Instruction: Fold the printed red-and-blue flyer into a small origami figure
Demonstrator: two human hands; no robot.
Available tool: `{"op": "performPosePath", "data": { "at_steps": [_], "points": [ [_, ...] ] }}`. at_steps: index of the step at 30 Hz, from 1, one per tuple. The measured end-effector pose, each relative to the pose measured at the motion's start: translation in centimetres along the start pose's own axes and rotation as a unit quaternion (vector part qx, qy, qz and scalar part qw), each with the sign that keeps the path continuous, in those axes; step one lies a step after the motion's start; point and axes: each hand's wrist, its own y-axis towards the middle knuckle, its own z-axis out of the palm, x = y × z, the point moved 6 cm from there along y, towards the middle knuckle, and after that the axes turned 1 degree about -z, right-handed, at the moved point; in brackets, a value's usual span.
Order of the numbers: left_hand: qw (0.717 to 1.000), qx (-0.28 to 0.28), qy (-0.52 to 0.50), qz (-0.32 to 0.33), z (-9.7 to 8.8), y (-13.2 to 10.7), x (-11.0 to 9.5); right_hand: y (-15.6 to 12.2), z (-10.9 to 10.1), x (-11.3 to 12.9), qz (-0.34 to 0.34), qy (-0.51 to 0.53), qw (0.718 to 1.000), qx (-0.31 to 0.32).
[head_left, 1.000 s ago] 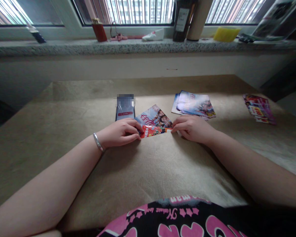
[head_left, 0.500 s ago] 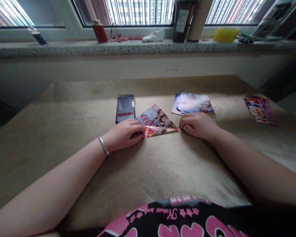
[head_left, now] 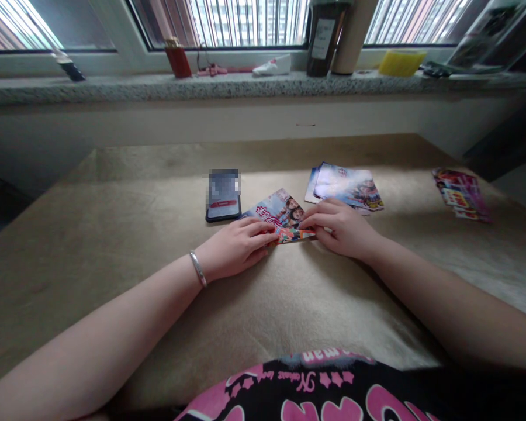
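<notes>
A printed paper leaflet (head_left: 284, 211) lies on the table in front of me, blue with pictures of people. Its near edge is folded up into an orange strip. My left hand (head_left: 239, 245), with a silver bangle at the wrist, holds the left part of that strip, fingers laid over the fold. At the other end, my right hand (head_left: 344, 229) grips the leaflet's right corner between fingers and thumb. Both hands are closed on the paper, and they hide its two ends. A phone (head_left: 223, 199) lies just beyond my left hand.
Behind my right hand is a stack of similar leaflets (head_left: 348, 184). Pink and red printed papers (head_left: 462, 196) lie at the table's right side. Along the granite windowsill (head_left: 245, 86) stand a red lighter-like object (head_left: 178, 60), a dark bottle (head_left: 324, 44) and a yellow item (head_left: 402, 63).
My left hand has slid right along the folded strip. My right hand has moved left from beside the leaflet and taken its right corner. The leaflet has shifted slightly right.
</notes>
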Motion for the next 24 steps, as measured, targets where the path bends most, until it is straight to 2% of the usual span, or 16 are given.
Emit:
{"op": "performPosePath", "data": {
  "at_steps": [10, 15, 19, 24],
  "points": [
    [0.997, 0.011, -0.049, 0.060, 0.2, 0.2, -0.5, 0.2, 0.2, -0.3, -0.001, -0.005, 1.000, -0.009],
    [0.996, 0.009, -0.034, 0.077, -0.2, 0.3, -0.6, 0.2, 0.8, -0.8, 0.050, -0.013, 0.999, 0.013],
    [0.995, -0.001, -0.060, 0.079, -0.4, 0.3, -0.6, 0.0, 1.7, -1.4, 0.096, -0.008, 0.995, 0.041],
    [0.996, -0.002, -0.068, 0.065, -0.5, 0.2, -0.5, -0.2, 2.5, -1.6, 0.116, -0.003, 0.991, 0.072]
  ]
}}
